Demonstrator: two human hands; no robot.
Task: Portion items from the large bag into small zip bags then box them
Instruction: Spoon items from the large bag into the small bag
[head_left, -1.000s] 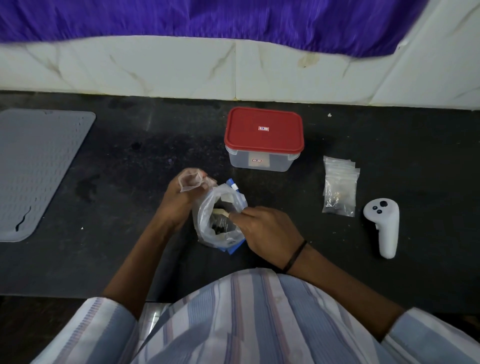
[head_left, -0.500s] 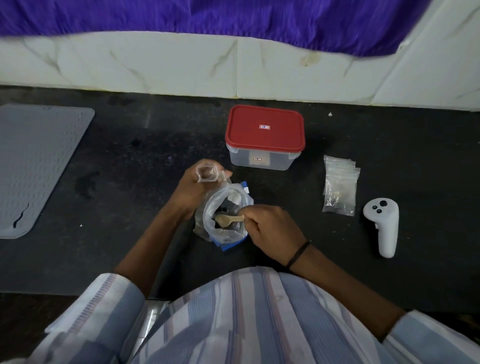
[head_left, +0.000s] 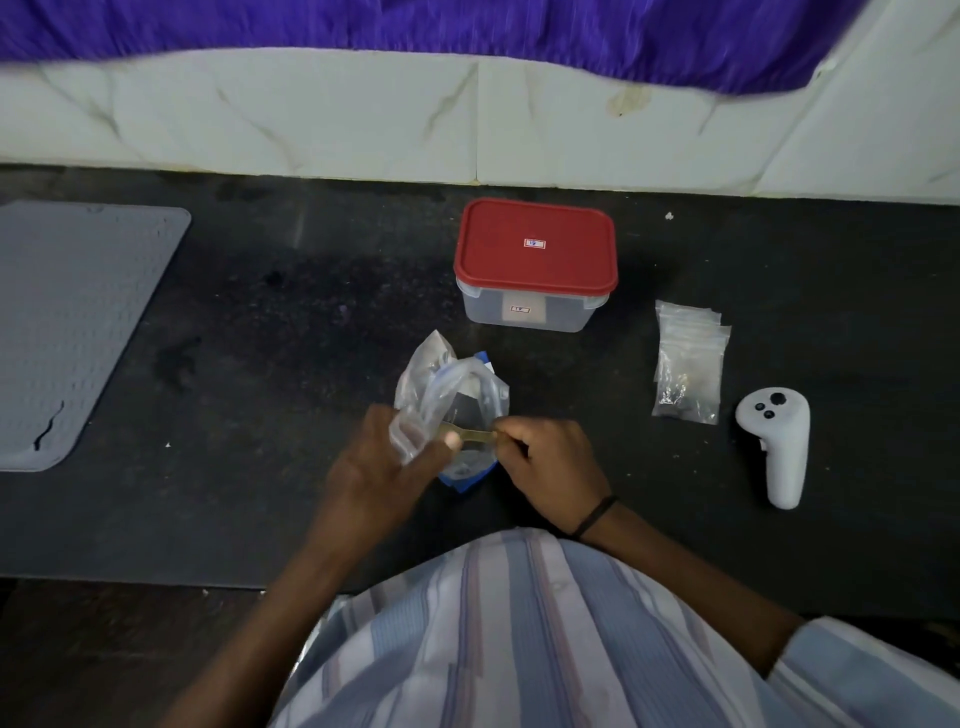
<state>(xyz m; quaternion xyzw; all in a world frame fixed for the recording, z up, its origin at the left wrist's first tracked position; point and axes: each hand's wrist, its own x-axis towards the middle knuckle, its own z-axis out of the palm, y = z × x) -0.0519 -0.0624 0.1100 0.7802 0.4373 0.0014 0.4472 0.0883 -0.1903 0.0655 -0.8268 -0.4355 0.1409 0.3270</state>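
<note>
The large clear bag (head_left: 470, 402) with a blue strip stands open on the dark counter in front of me. My left hand (head_left: 382, 465) holds a small clear zip bag (head_left: 410, 434) at the large bag's near left side. My right hand (head_left: 545, 457) pinches the handle of a small wooden spoon (head_left: 465, 432), whose bowl points left toward the small bag. A clear box with a red lid (head_left: 535, 249) sits shut behind the bags. A pile of small zip bags (head_left: 688, 364), some with dark contents, lies to the right.
A white handheld controller (head_left: 776, 441) lies at the far right of the counter. A grey ribbed mat (head_left: 72, 322) covers the left end. A white marble wall (head_left: 467, 124) runs along the back, with purple cloth above it.
My left hand with the small zip bag came down and toward me, from the far left rim of the large bag to its near side. The spoon now reaches toward the small bag.
</note>
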